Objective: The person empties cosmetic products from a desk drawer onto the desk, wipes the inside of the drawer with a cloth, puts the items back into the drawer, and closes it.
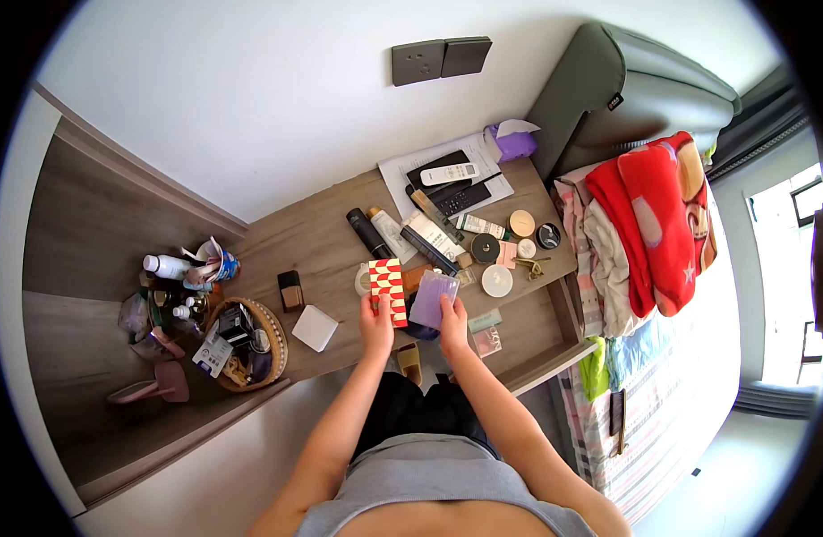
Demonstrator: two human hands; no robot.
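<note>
Between the thumb and fingers of my left hand (376,329) is a flat red-and-cream patterned box (387,288), held upright above the desk edge. My right hand (453,326) grips a translucent purple case (433,300) by its right side, a small gap from the box. Beyond them on the desk lie a black tube (367,233), a white tube (392,234) with a tan cap, and several slim packages. A round white container (496,280) sits to the right of the purple case. Below it, the open drawer (529,356) holds a few flat palettes (487,340).
On the left stand a woven basket (276,336) of small items, a paper cup (225,265), and a pink dustpan-like object (168,383). A white square case (315,328) rests near the desk's front edge. The bed with a red blanket (653,228) borders the right side.
</note>
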